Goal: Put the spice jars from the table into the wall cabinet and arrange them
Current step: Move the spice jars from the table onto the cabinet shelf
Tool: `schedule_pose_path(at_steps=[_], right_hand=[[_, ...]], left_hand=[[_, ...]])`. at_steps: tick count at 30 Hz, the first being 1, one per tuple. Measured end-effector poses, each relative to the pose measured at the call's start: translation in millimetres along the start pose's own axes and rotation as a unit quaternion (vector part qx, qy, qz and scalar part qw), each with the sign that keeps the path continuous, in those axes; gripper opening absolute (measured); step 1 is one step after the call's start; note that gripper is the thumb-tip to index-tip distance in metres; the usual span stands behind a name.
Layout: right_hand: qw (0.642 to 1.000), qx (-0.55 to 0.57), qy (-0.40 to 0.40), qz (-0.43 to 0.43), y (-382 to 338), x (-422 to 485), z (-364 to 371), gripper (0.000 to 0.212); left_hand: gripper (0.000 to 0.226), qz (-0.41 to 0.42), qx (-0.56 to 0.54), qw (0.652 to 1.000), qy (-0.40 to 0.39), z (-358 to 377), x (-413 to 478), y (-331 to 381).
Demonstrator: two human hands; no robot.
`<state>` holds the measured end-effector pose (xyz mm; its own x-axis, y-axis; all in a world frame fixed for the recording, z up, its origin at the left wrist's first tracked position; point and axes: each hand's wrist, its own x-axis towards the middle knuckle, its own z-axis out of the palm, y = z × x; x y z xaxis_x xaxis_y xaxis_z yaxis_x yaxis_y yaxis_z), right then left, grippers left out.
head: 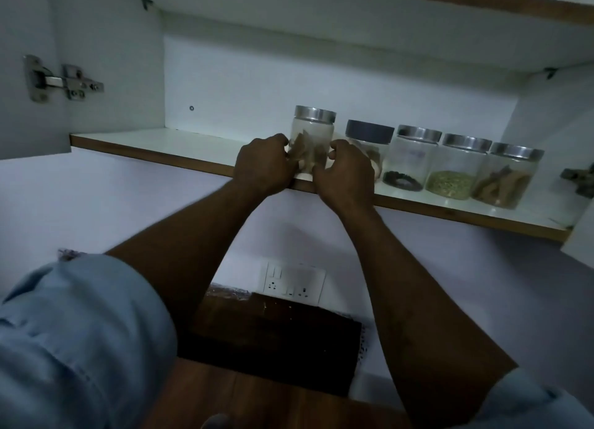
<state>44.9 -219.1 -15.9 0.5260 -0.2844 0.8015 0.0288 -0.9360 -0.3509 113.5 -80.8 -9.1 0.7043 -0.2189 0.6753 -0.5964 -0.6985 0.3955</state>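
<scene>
I see a pale wall (pixel 96 203) in dim light, a white socket plate (pixel 294 282) at six o'clock, a wooden table (pixel 257 403) below it.

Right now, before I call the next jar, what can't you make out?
Head view only.
The held jar: base covered by the left hand and right hand; footing on the shelf unseen.
The dark-lid jar: contents mostly behind the right hand.
The dark object far right: cut by the frame edge, too dim to name.
The table: largely behind arms and sleeves.
</scene>
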Motion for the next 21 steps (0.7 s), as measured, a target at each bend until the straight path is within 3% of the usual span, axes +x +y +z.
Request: schedule_pose_path(at_steps=[4,10,15,18,21], right_hand=[[0.999,-0.028,0.035,-0.014,-2,-4,10,0.031],[0.999,-0.011,0.043,0.015,-8,-11,3,0.044],[0.999,-0.008,0.039,-0.014,-18,-40,-11,0.021],[0.999,-0.026,0.027,-0.037,-31,-83,-3,0.028],[0.999,0.043,0.015,-0.006,-52,-153,23,0.035]], left_hand=[[0.054,0.015,-0.003,0.999,0.043,11,3,-8],[0.049,0.025,-0.023,0.999,0.030,4,-1,-10],[0.027,0.130,-0.017,0.990,0.047,-16,-38,-13],[0.028,0.183,-0.077,0.979,0.049,-26,-70,-28],[0.031,0.194,-0.127,0.973,0.024,-18,-132,-60]])
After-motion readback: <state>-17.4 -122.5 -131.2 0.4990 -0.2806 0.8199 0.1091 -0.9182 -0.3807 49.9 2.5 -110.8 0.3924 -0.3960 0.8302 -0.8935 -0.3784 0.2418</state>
